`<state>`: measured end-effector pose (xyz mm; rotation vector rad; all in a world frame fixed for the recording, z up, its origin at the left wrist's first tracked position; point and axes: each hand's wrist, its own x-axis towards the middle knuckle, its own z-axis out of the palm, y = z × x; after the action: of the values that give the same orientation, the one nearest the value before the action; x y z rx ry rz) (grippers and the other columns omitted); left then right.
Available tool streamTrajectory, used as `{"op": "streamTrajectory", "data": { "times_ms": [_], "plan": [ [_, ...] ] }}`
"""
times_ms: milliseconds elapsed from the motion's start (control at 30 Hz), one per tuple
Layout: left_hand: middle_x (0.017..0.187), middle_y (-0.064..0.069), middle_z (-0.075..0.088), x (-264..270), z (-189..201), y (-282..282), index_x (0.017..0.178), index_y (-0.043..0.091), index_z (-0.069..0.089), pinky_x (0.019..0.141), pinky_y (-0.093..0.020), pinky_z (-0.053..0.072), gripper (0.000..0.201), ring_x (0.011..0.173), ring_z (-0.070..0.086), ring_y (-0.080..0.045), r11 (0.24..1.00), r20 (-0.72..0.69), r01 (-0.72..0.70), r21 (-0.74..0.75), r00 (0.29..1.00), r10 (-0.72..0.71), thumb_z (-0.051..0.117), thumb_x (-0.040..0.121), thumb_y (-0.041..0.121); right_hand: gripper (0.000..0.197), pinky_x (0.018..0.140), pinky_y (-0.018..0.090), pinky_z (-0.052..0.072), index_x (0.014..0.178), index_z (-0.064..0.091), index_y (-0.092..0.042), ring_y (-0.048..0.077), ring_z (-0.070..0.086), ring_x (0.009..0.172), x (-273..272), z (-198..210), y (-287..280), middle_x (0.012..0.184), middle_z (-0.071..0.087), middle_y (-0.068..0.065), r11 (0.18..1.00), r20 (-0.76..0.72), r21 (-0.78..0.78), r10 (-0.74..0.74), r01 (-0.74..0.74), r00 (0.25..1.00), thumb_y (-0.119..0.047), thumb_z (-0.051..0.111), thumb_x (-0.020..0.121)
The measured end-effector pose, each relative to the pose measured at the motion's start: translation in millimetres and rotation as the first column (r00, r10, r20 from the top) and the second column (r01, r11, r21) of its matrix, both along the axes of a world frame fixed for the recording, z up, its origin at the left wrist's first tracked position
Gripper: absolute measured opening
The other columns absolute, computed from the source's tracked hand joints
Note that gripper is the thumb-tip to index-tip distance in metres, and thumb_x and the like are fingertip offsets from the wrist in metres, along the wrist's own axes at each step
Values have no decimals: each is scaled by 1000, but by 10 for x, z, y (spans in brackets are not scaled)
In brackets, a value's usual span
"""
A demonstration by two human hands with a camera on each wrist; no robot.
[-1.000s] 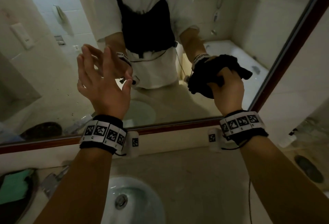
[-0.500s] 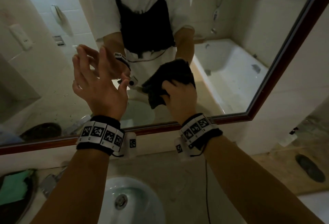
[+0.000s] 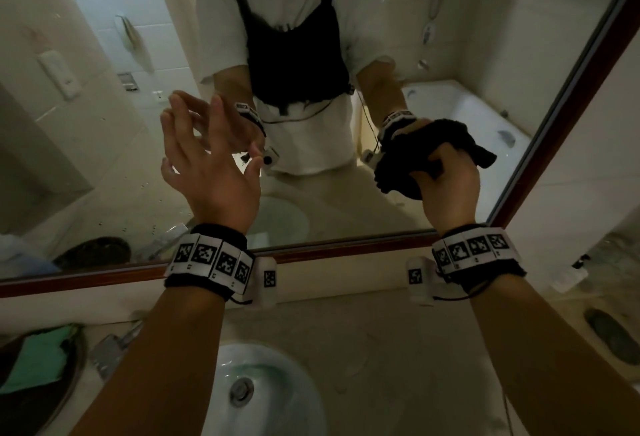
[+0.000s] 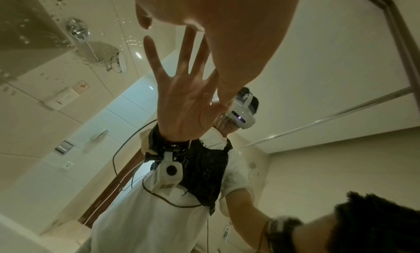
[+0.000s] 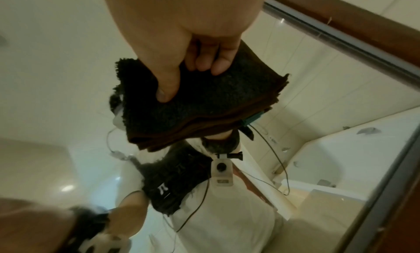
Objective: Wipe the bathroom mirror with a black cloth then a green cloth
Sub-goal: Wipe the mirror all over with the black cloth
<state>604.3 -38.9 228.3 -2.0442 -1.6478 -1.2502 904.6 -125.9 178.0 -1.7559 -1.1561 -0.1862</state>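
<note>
**A:** Where is the black cloth [image 3: 429, 155] right now?

**B:** Bunched and pressed against the mirror [image 3: 104, 144], toward the glass's 4 o'clock corner. The right hand [image 3: 446, 186] grips it, thumb and fingers curled into the pile. In the right wrist view the cloth [image 5: 204, 102] is folded in several layers, dark and fluffy, with frayed edges and a brownish tint along the folds.

**A:** How much room around it?

**B:** Little at 3 o'clock: the reddish-brown mirror frame [image 3: 561, 106] runs diagonally just beside the cloth. The frame's lower rail passes below the wrist at 6 o'clock. Toward 9 and 12 o'clock the glass lies open, up to the other hand.

**A:** And the left hand [image 3: 211, 165]?

**B:** Raised at the cloth's 9 o'clock, well apart from it, fingers straight and spread, holding nothing. In the left wrist view the fingertips meet their reflection, so they appear to touch the glass, though I cannot tell how firmly.

**A:** The mirror's surface?

**B:** Small droplets or specks scatter over its left part, around 8 o'clock from the left hand.

**A:** The green cloth [image 3: 38, 363]?

**B:** Lying crumpled in a dark round basin [image 3: 78, 366] on the counter [image 3: 381, 342], far at 7 o'clock, untouched. The white sink [image 3: 277, 383] sits at 6 o'clock between the forearms, a chrome tap [image 3: 110, 349] just left of it.
</note>
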Motion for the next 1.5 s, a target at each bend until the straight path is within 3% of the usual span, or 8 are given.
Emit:
{"op": "streamTrajectory", "data": {
  "times_ms": [67,167,267,400,667,1133,1333,1500],
  "plan": [
    [165,-16,6,-1,1,12,158,30,19,108,-62,30,90,152,7,-32,1000,3,-5,-2,1000,5,70,85,47,18,66,35,45,97,61,-10,31,61,86,-145,62,42,98,65,11,1000,21,-3,5,-5,1000,-18,67,83],
    [165,-16,5,-2,-20,14,158,29,18,108,-63,29,91,152,6,-32,1000,7,-4,-3,1000,4,70,85,47,19,60,31,35,88,58,-10,33,58,80,-546,158,173,90,62,12,996,218,-19,88,-86,972,-20,71,77],
    [165,-17,6,-7,-34,13,158,27,19,108,-64,28,92,152,6,-33,1000,12,6,20,1000,-6,72,84,46,20,57,31,39,84,58,-11,33,57,73,-922,154,313,84,62,10,979,331,-35,202,-202,922,-17,73,74],
    [166,-15,3,25,6,-28,158,31,17,109,-64,26,92,152,7,-33,1000,20,-21,-10,1000,21,71,84,46,21,65,28,38,88,60,-14,27,60,77,-861,111,301,87,65,5,976,350,-32,215,-217,912,-22,76,76],
    [164,-17,7,446,-148,-310,155,35,24,109,-66,26,94,148,15,-37,997,0,-23,-75,1000,23,79,79,39,17,60,28,43,88,64,-15,27,62,77,-155,113,0,87,67,4,988,275,-30,156,-154,949,-16,76,76],
    [166,-15,-3,667,-251,-274,157,40,11,110,-68,22,95,150,7,-39,993,76,-31,-111,996,39,71,84,49,21,64,32,41,104,58,-10,34,61,89,902,-246,-375,102,65,12,992,162,-126,3,17,987,-18,67,87],
    [165,-17,-6,703,-254,-238,157,39,9,111,-67,19,99,151,2,-40,991,102,-12,-133,994,26,76,84,38,22,73,36,47,104,56,-10,32,58,96,945,-297,-392,103,63,12,994,21,-112,18,-16,1000,-17,67,86],
    [165,-17,-6,711,-265,-220,156,41,6,110,-67,21,102,151,1,-39,992,102,-13,-127,994,26,77,83,37,22,66,32,42,106,62,-11,33,59,90,401,-142,-218,103,65,12,989,158,-93,128,-115,979,-18,67,86]
  ]
}}
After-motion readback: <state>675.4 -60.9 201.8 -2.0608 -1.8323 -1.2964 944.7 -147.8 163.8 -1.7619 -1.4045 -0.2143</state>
